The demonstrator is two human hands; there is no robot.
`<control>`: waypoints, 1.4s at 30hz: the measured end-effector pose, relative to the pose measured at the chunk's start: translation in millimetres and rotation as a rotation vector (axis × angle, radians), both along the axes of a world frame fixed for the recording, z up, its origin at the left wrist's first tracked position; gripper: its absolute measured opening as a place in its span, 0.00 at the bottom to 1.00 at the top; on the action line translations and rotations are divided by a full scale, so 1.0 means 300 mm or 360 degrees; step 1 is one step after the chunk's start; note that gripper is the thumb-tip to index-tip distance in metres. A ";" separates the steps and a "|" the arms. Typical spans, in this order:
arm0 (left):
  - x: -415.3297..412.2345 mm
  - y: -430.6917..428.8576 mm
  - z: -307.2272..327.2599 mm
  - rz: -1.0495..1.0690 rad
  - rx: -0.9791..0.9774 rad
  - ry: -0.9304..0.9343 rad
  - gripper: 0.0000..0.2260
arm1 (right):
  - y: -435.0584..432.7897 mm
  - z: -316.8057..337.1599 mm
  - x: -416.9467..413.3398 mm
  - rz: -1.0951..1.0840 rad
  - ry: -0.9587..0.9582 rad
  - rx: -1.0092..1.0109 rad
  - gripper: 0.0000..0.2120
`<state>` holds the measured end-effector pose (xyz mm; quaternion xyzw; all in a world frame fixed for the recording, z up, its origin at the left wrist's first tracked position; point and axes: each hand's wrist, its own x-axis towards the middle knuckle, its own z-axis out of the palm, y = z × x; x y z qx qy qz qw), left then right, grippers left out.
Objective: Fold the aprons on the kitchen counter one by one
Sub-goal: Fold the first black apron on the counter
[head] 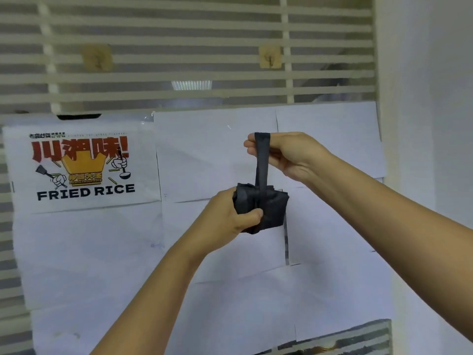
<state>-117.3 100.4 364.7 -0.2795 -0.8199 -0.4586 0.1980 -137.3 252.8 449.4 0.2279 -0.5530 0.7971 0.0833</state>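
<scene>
While left hand [227,213] clenches the bundled black apron [266,208], right hand [289,152] above pinches its strap [261,160] taut, apparently looped over the fingers [281,138]; both forearms raised.

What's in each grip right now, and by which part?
The left grip holds the folded black apron around the bundle's side; the right grip pinches its strap, drawn upward.

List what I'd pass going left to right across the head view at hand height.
Fried rice poster → left hand → right hand → white wall. The black apron, held by both hands, overlaps them, so it is left out.
</scene>
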 end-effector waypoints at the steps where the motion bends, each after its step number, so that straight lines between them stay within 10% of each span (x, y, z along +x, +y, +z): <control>1: -0.001 0.008 0.033 0.0057 -0.0044 0.0074 0.08 | 0.003 0.032 -0.001 0.0021 0.0067 0.0008 0.06; 10: -0.099 0.094 0.287 0.0074 0.0003 0.0087 0.10 | 0.094 0.253 -0.080 0.0002 0.0625 0.0321 0.11; 31: -0.461 0.215 0.651 0.0199 0.0262 0.0294 0.09 | 0.103 0.699 -0.462 -0.1987 0.0705 0.1162 0.15; 42: -0.459 0.211 0.656 0.0137 0.0186 0.0014 0.07 | 0.046 0.671 -0.490 -0.1937 0.0902 0.1682 0.13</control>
